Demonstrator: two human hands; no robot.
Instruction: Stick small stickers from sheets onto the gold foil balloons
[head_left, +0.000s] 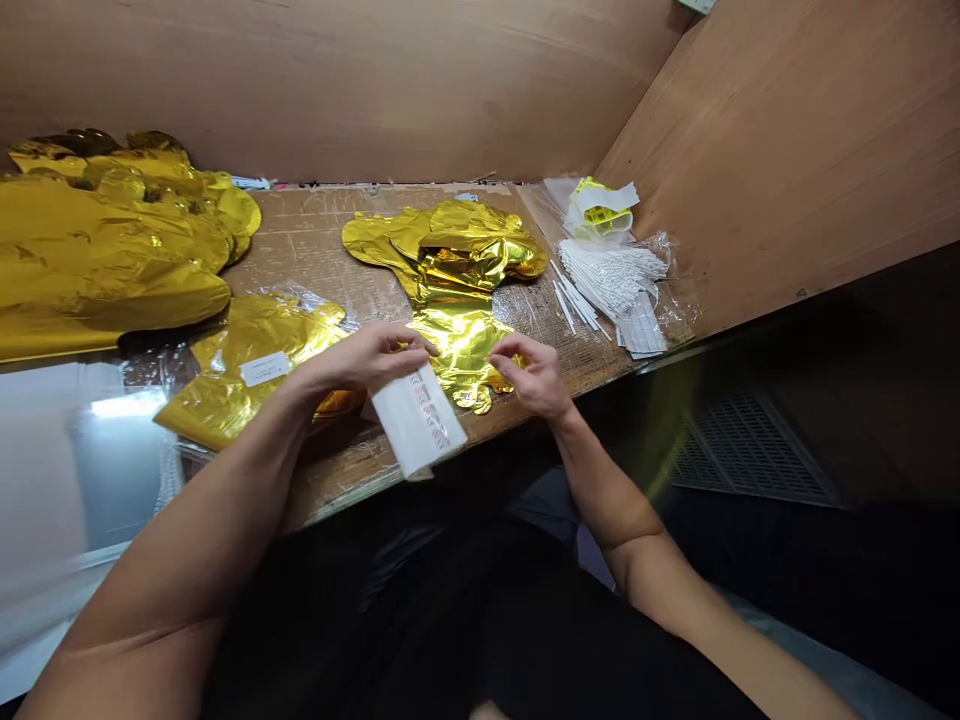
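Observation:
My left hand [394, 357] is closed on a white paper sheet [409, 430] with a strip of small red and black print along it. The sheet hangs tilted over the table's front edge. Opposite it, my right hand [531, 376] is in a pinch, thumb against fingers; whatever it may hold is too small to make out. Between and behind both hands lies a flat, shiny gold foil balloon [457, 290], its lower end close to my fingertips. Near my left forearm is a clear bag of folded gold foil [247, 340] with a white label.
A big stack of flat gold foil balloons [97, 260] covers the table's left side. Thin white straws [611, 275] are heaped at the right, beside a yellow-and-white roll [600, 208] in plastic. Brown board walls [375, 90] enclose the table [292, 240] at the back and right.

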